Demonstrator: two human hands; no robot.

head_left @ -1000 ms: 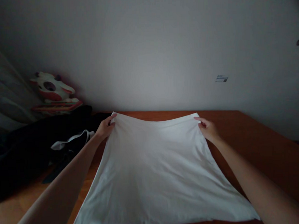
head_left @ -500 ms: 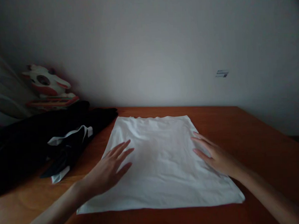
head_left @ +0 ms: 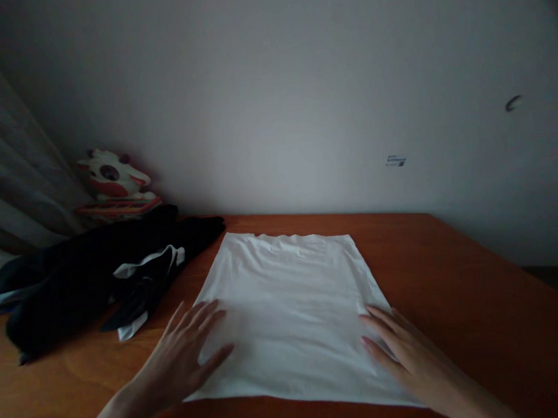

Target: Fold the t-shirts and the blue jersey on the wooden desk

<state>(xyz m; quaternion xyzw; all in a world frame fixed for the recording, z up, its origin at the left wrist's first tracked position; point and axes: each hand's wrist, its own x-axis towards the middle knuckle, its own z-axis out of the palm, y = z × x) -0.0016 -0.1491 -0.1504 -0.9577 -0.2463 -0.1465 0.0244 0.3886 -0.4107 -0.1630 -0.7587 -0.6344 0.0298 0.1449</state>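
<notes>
A white cloth garment (head_left: 294,314) lies spread on the brown wooden table, roughly in a trapezoid, with soft wrinkles across it. Over its left edge is my left hand (head_left: 186,348), fingers spread and thumb pointing inward. My right hand (head_left: 398,349) is at the opposite edge, its fingers stretched out over the fabric. Both hands appear to rest on the cloth, palms down, and neither grips it. The garment's near corners are partly covered by my hands and forearms.
Dark clothing (head_left: 90,262) with white trim is heaped on the left of the wooden table (head_left: 455,274). Behind it stands a cow-shaped toy (head_left: 116,177) with a keyboard, beside a curtain (head_left: 19,160). A pale wall (head_left: 273,97) bearing a small label (head_left: 395,161) rises along the back.
Both hands have slid nearer to me along the cloth's sides. The near edge of the cloth looks narrower, and its wrinkles have shifted. The camera view has tilted up and turned slightly.
</notes>
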